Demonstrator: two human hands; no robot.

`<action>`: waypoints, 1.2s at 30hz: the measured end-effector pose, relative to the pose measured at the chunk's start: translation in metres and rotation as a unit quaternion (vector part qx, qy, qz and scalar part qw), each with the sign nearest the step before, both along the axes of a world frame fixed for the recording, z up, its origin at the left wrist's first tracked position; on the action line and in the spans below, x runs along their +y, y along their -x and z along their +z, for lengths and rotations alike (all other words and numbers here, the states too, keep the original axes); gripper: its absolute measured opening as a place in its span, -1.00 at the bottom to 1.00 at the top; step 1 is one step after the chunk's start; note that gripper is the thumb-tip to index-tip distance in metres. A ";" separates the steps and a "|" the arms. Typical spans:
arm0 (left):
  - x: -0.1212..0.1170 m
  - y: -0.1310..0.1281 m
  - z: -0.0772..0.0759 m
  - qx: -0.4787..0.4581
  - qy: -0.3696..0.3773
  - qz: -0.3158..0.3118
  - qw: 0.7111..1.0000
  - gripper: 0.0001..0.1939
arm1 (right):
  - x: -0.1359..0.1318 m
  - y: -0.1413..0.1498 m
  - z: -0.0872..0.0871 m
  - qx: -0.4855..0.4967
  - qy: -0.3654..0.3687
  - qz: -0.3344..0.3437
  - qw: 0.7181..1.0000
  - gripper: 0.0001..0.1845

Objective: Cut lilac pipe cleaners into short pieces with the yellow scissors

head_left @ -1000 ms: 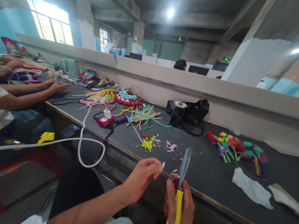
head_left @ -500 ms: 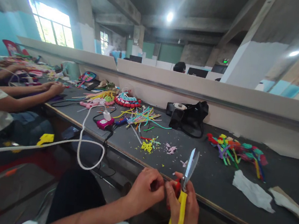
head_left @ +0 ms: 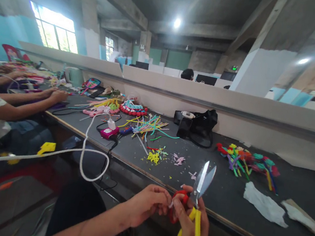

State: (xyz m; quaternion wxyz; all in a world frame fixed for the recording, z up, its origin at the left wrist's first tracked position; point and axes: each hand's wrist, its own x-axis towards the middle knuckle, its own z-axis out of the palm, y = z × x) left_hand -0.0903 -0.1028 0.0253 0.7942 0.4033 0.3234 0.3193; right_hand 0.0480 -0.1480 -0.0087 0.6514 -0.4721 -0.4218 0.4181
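Note:
In my right hand [head_left: 193,224] is a pair of scissors [head_left: 203,181], blades pointing up and parted, with one yellow handle loop and one red one. My left hand [head_left: 151,203] is beside it, thumb and fingers closed in a pinch near the red loop. A small pale piece [head_left: 171,204] shows at the left fingertips, touching or close to the right thumb; its kind is too small to make out. Beyond the hands on the dark table lie yellow clippings [head_left: 154,157] and pale pink clippings [head_left: 179,159].
Coloured fuzzy stems [head_left: 150,126] lie in a heap, near a magenta device [head_left: 109,131] with a white cable [head_left: 85,143]. A black bag [head_left: 203,124] stands by the partition. Tied colourful stems [head_left: 242,159] and white paper [head_left: 264,203] lie right. A co-worker's hands [head_left: 57,96] are left.
The scissor blades have spread wider and tilted right, and the red loop shows more. My left hand has turned, its fingers now pinching at the right thumb.

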 end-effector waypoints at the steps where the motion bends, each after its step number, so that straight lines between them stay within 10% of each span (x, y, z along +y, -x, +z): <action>1: 0.000 0.001 0.000 -0.011 0.014 -0.006 1.000 -0.94 | 0.000 0.000 -0.003 0.002 -0.003 0.007 1.000 -0.49; 8: -0.001 0.004 0.004 -0.063 0.048 -0.052 0.995 -0.94 | -0.002 0.003 0.004 -0.026 -0.014 0.009 1.000 -0.53; 18: 0.003 0.000 0.014 -0.038 -0.115 0.202 0.972 -0.90 | -0.011 0.011 -0.013 -0.284 -0.018 -0.113 0.952 -0.64; 36: -0.003 -0.017 0.007 -0.003 -0.075 0.237 0.968 -0.74 | -0.005 0.022 -0.036 -0.361 -0.068 -0.056 0.928 -0.67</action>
